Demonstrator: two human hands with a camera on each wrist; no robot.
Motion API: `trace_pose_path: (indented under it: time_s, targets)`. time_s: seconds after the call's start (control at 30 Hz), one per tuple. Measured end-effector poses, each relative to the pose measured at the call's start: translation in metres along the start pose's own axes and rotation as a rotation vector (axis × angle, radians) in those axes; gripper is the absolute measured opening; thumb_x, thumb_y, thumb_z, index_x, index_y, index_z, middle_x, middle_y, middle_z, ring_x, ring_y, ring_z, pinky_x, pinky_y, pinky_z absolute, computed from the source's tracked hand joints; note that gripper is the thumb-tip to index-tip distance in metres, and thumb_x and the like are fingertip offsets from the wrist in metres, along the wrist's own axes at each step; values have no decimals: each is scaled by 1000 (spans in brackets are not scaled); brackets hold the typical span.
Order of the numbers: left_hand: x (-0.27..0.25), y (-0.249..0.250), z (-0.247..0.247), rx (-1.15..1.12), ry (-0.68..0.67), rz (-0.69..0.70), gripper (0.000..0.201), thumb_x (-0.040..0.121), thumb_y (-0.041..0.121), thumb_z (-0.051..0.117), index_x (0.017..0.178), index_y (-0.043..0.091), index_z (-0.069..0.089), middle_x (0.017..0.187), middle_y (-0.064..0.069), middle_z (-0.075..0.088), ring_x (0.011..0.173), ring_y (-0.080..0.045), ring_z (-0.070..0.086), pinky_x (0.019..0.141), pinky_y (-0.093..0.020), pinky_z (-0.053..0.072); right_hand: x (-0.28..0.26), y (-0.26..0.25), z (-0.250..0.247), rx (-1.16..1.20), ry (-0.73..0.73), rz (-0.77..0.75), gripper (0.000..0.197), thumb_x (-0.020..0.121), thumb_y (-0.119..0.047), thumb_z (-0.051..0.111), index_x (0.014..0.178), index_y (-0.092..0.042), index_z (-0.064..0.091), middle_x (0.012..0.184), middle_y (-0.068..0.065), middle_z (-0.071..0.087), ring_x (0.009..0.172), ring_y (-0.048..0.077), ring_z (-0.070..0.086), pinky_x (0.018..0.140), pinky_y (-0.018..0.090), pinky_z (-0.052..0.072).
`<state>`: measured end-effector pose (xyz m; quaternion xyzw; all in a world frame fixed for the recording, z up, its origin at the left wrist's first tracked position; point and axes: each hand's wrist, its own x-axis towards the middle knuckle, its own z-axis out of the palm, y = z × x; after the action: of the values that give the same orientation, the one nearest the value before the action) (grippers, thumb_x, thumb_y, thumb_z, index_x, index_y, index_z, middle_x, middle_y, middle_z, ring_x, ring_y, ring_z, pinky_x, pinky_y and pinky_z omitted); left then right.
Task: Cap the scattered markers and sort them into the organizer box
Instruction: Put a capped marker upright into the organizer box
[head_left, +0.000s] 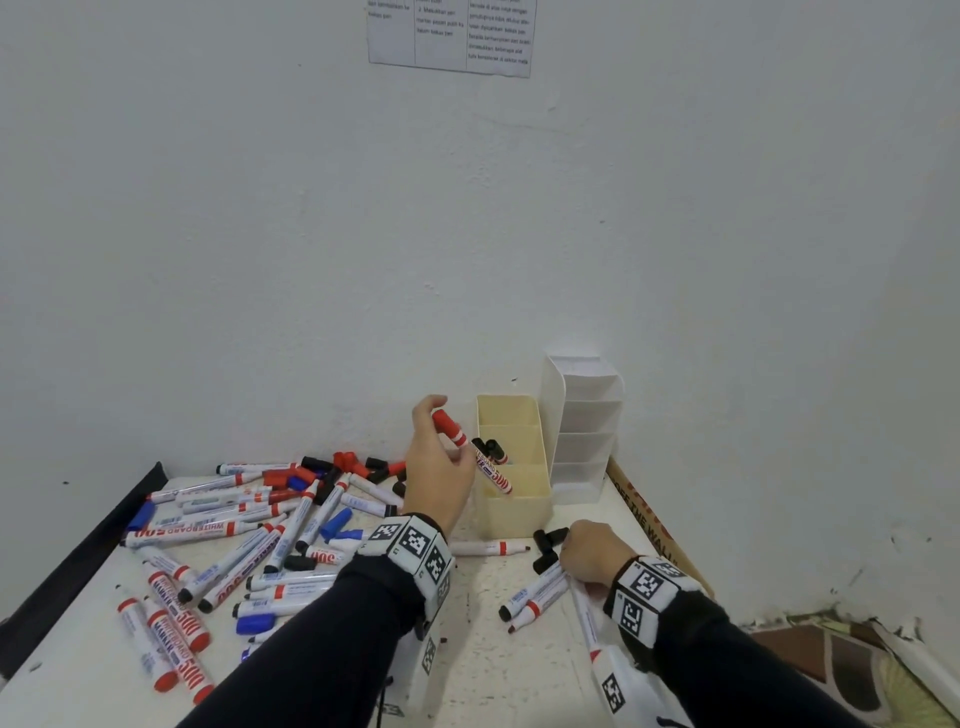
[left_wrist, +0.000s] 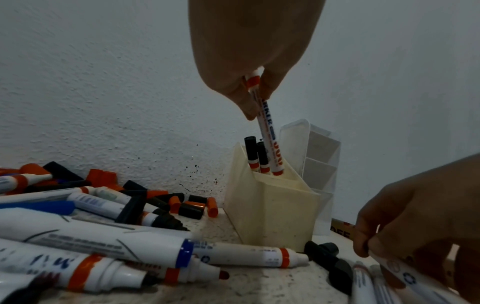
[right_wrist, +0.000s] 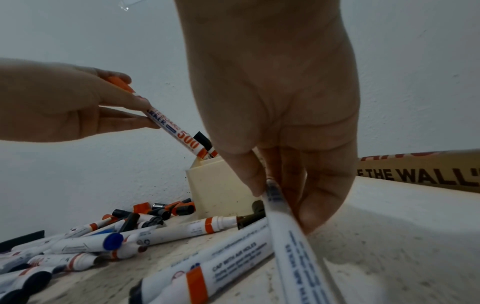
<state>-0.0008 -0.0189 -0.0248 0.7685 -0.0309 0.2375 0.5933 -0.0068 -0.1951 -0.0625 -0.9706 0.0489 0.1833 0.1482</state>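
Note:
My left hand (head_left: 448, 434) pinches a red-capped marker (head_left: 483, 462) near its cap and holds it tilted. The marker's lower end dips into the cream organizer box (head_left: 514, 517), beside two black-capped markers (head_left: 491, 448) that stand inside. The left wrist view shows the same marker (left_wrist: 267, 131) at the rim of the box (left_wrist: 272, 209). My right hand (head_left: 584, 561) is low on the table to the right. It pinches the end of a white marker (right_wrist: 291, 236) that lies toward me. The marker's tip is hidden.
A heap of markers and loose caps (head_left: 260, 519) covers the table's left half. Black caps (head_left: 548, 543) lie in front of the box. A white organizer (head_left: 584, 431) stands behind the cream one, against the wall. A cardboard box (head_left: 649, 525) lines the right edge.

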Motion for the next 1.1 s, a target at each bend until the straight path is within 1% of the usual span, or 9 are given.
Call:
trace_pose_path:
  time_s: [0.1,0.23,0.43,0.53,0.73,0.9,0.97,1.03,1.1]
  targets:
    - [8,-6,7,29,8,45,36,90,-1,54,118,19,45,104,0,54,87,-11,62,66,-13,53,7,2,-2,68,-31,3,21,94,-16,42,109,-7,54,86,3,55,82,17,53,67,20,44]
    - [13,-11,16,19,11,90,28,89,3,57,106,24,51,102,1,57,92,-13,64,76,-25,57,13,3,-1,100,-45,9,10,93,-15,42,94,-11,51,71,-2,48,61,10,48,59,19,42]
    - [22,-7,31,52,48,155,28,88,-1,56,106,21,57,98,5,56,93,-8,57,78,-17,50,19,2,3,131,-71,1,20,94,-18,42,108,-8,53,92,4,54,74,17,53,59,23,45]
    - [26,-11,33,215,-27,175,33,92,6,53,121,18,58,103,2,61,95,-12,56,87,-26,49,19,5,3,174,-68,-8,12,92,-17,45,103,-12,47,89,3,52,76,18,55,58,24,46]
    - [37,-19,35,820,-223,230,42,96,35,45,138,35,42,125,10,59,112,-16,47,95,-34,35,21,8,0,230,-76,-5,18,89,-19,54,100,-15,40,87,1,51,60,11,49,51,20,45]
    - [40,-26,41,446,-466,14,80,90,16,58,150,25,6,121,2,55,115,-18,53,98,-27,42,23,8,1,211,-78,-18,21,88,-23,57,98,-16,40,102,4,55,83,17,54,63,22,47]
    - [41,-24,43,422,-493,-46,68,90,12,59,147,17,22,120,-3,58,111,-17,56,94,-22,40,23,8,2,222,-82,-16,21,88,-24,57,98,-16,40,108,7,56,85,18,55,69,25,50]
    - [44,-25,44,452,-411,-9,35,89,9,59,124,12,54,116,-5,60,104,-12,55,97,-21,41,24,8,3,230,-84,-14,21,88,-23,57,98,-16,40,105,7,55,86,19,56,70,26,51]
    - [44,-25,44,436,-346,-4,18,88,6,60,105,9,65,106,-4,64,92,-8,53,95,-21,43,26,8,3,229,-84,-15,22,87,-24,58,97,-16,40,106,7,54,87,19,55,67,26,50]
